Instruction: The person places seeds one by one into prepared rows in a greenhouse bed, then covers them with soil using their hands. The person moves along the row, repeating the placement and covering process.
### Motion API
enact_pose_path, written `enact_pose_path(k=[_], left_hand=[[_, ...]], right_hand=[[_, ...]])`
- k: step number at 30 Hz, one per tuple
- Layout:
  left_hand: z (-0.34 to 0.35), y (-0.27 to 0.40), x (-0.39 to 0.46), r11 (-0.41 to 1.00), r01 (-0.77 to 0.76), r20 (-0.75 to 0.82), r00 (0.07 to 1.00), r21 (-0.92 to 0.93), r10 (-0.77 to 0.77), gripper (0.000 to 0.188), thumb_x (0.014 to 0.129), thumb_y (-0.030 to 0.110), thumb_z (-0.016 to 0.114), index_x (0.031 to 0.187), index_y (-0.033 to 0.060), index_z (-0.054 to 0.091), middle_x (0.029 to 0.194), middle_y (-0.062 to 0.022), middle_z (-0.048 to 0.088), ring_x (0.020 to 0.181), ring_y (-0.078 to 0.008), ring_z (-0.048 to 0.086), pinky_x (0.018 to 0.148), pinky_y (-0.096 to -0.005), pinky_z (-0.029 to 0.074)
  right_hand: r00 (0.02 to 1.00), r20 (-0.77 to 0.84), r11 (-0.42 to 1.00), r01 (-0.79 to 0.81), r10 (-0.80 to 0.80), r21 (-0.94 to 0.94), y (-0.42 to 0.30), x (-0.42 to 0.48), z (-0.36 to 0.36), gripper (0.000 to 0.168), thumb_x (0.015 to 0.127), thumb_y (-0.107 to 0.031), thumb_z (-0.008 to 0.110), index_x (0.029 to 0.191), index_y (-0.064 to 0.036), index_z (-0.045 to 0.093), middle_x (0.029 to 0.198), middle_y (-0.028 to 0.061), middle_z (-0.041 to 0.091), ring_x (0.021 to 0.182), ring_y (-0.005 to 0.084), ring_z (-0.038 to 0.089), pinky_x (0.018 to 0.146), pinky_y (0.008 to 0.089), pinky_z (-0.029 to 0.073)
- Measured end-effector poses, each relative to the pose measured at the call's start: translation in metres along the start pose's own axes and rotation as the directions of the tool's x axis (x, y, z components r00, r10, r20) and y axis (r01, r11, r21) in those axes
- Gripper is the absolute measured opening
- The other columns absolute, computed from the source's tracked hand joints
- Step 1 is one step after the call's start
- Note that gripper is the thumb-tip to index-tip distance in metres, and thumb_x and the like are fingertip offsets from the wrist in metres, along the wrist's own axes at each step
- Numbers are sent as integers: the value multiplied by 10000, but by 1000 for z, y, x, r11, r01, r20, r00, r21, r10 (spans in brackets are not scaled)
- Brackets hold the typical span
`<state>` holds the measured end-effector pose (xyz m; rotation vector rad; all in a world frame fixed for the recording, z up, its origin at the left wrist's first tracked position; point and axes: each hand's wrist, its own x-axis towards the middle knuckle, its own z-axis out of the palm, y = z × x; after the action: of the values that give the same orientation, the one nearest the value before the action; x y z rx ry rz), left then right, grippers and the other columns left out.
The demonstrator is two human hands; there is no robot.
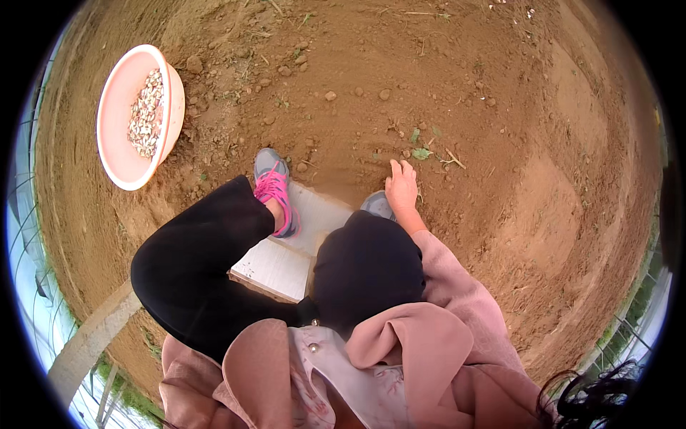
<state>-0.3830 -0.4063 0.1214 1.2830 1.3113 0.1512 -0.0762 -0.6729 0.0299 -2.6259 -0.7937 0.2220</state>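
Observation:
My right hand (402, 185) is low over the brown soil (343, 128), beside the toe of my right shoe (378, 204). Its back faces up and its fingers are slightly bent and apart. No object shows in it, though the palm side is hidden. Just beyond the fingertips are a small green leaf (422, 154) and a dry twig (455, 158). My left hand is out of view. Ahead on the left, a pink plastic basin (119, 134) sits tilted on the ground, holding many small pale and brownish pieces resembling garlic cloves (146, 118).
My grey left shoe with pink laces (270, 185) rests at the edge of a pale flat board (276, 268). Clods (330, 96) and plant bits dot the soil. A grey post or beam (94, 343) crosses the lower left. Greenhouse-like framing (27, 214) lines the left rim.

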Motion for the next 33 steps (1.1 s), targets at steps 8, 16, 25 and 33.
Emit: enact_pose_path(k=[8, 16, 25, 33], left_hand=[[-59, -56, -47, 972, 223, -251, 939, -72, -234, 194, 798, 158, 479, 861, -15, 539, 686, -3, 510, 590, -70, 444, 541, -206, 375], [-93, -80, -68, 919, 367, -384, 835, -144, -393, 195, 796, 156, 480, 865, -16, 540, 681, -1, 506, 584, -67, 439, 537, -202, 372], [-70, -8, 42, 947, -64, -244, 959, 316, 146, 229, 791, 163, 486, 903, -29, 539, 719, -15, 532, 630, -75, 468, 581, -209, 392], [88, 67, 156, 426, -487, 425, 873, 762, 238, 233, 745, 244, 494, 930, 106, 530, 916, -97, 538, 877, -256, 512, 740, -356, 406]], right_hand=[[823, 502, 963, 244, -266, 112, -117, 38, 75, 316, 669, -171, 542, 967, -98, 462, 902, 140, 487, 879, 280, 500, 686, 376, 427], [723, 363, 804, 572, -588, 162, -152, 43, 85, 299, 704, -183, 481, 997, -129, 496, 1223, 124, 320, 1156, 292, 256, 880, 455, 256], [908, 202, 929, 368, -366, 29, -95, 37, 45, 321, 645, -133, 542, 965, -120, 517, 1196, 130, 352, 1125, 280, 300, 841, 435, 283], [940, 312, 991, 127, -135, 46, -83, 31, 31, 419, 647, -121, 569, 1052, -88, 470, 1202, 181, 312, 1089, 326, 319, 857, 396, 320]])
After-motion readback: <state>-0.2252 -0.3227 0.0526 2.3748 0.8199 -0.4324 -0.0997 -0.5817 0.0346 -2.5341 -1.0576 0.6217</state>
